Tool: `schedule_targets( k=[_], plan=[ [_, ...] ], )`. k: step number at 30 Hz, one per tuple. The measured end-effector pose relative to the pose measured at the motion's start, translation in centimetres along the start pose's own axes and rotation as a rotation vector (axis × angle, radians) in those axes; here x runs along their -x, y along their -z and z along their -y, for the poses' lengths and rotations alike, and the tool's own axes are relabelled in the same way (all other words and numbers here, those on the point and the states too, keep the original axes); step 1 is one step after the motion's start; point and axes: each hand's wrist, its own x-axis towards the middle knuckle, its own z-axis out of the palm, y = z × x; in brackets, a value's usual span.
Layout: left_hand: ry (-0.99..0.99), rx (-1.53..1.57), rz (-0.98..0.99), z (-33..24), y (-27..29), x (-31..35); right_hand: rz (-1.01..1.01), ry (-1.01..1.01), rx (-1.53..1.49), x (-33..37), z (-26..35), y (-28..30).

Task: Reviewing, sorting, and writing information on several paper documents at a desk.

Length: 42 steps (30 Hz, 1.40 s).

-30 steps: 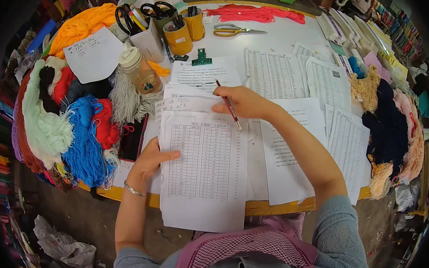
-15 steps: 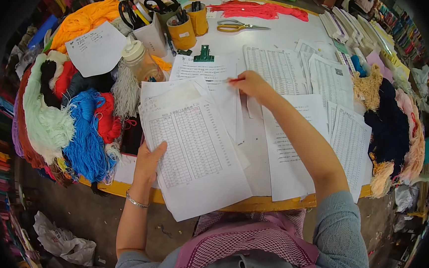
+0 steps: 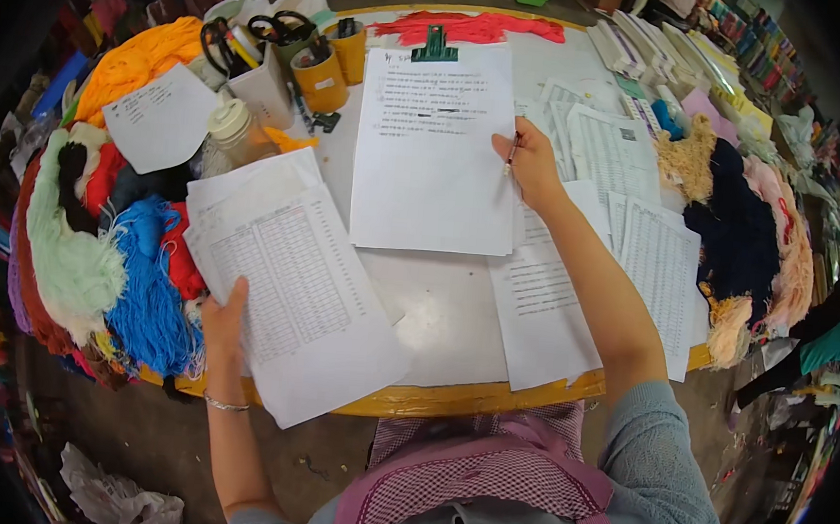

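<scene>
My left hand (image 3: 224,324) is closed on the left edge of a stack of printed table sheets (image 3: 306,283), thumb on top. The stack leans over the table's front edge. My right hand (image 3: 535,173) has a slim pen (image 3: 511,156) in its fingers, beside the right edge of some clipped papers (image 3: 435,190). A dark green bulldog clip (image 3: 435,46) bites their top edge; lines of writing fill their upper part. More printed sheets (image 3: 548,315) lie under and right of my right forearm.
Yarn hanks crowd the left side, among them blue yarn (image 3: 153,282) and orange yarn (image 3: 142,62). Behind them stand a clear bottle (image 3: 237,137) and yellow pen cups (image 3: 317,84). Navy yarn (image 3: 738,240) lies at right. Red yarn (image 3: 495,27) and paper stacks (image 3: 639,49) are at the back.
My left hand has carried its stack leftward, off the clipped papers. Those papers now lie further right and back, covering where the scissors showed. My right hand has shifted to their right edge.
</scene>
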Motion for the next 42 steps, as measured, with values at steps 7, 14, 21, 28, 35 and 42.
schedule_targets(
  k=[7,14,21,28,35,42],
  plan=[
    [-0.176,-0.173,0.044,0.1,-0.9,-1.4,0.042,0.051,-0.122,2.1,3.4,2.4],
    [-0.759,-0.608,-0.411,-5.6,-5.6,1.3,0.121,0.079,-0.189,3.9,3.5,0.7],
    [-0.106,0.276,0.34,-9.8,-12.9,1.1,0.198,-0.008,-0.219,6.4,3.9,-1.3],
    [0.018,0.505,0.566,-7.2,-16.7,0.6,0.178,-0.036,-0.156,8.0,3.0,-0.9],
    [0.032,0.556,0.525,-5.5,-17.3,1.1,0.138,-0.097,0.033,9.6,3.2,-0.5],
    [0.061,0.455,0.475,-4.6,-17.6,0.5,0.092,0.009,0.044,11.0,1.1,-1.6]
  ],
)
